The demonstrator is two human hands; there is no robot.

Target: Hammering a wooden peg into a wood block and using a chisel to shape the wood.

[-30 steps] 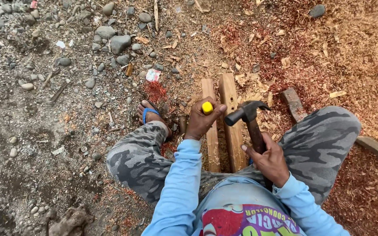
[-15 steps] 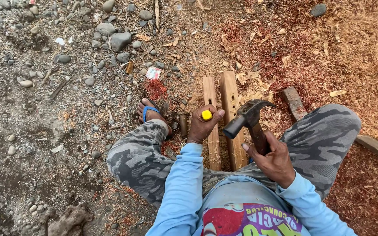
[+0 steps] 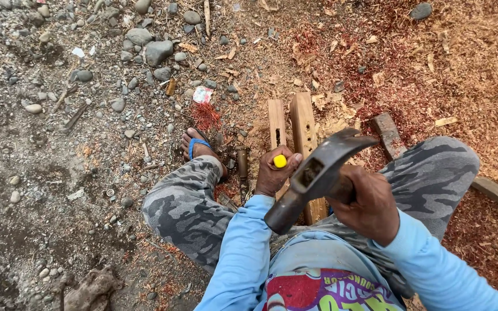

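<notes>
Gritty gravel (image 3: 47,173), steel claw hammer (image 3: 318,173), wooden planks (image 3: 304,124)

We wear light-blue long sleeves (image 3: 243,253), grey camouflage trousers (image 3: 185,201) and a shirt with a bright printed front (image 3: 324,291); a blue-strapped sandal (image 3: 198,143) sits beyond the trousers' left knee.

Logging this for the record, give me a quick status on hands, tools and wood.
Left hand grips yellow-capped chisel on wood planks. Right hand holds hammer raised above it. Nothing between hammer and chisel.
</notes>
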